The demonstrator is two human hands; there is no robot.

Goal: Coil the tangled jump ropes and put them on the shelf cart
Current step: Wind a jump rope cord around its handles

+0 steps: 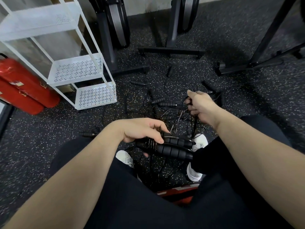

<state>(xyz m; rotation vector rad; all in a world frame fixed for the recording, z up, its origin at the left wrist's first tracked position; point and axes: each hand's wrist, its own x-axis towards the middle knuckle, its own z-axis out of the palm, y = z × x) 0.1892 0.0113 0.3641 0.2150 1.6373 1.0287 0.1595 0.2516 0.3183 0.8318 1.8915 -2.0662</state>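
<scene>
While I crouch over the speckled rubber floor (49, 146), my left hand (140, 131) grips a pair of black foam jump-rope handles (171, 147) laid side by side, with turns of thin black cord wound around them near my fingers. My thumb lies on top of the bundle and my fingers curl under it. My right hand (199, 106) is raised further forward, clenched around a strand of black cord (194, 121) that runs down toward the bundle. Beyond my hands, the tangled jump ropes (165, 103) lie spread on the floor, several black ridged handles scattered among loose loops of cord. The white shelf cart (79, 70) stands to my left, its perforated tiers bare where I can see them, its lowest tray near the edge of the tangle. Two red fire extinguishers (24, 86) lie on the floor just beside the cart, on its left. Black exercise-machine frames (170, 50) stand behind the ropes. My white shoes (198, 141) show below the bundle, either side of it, and my dark trousers fill the bottom of the view
</scene>
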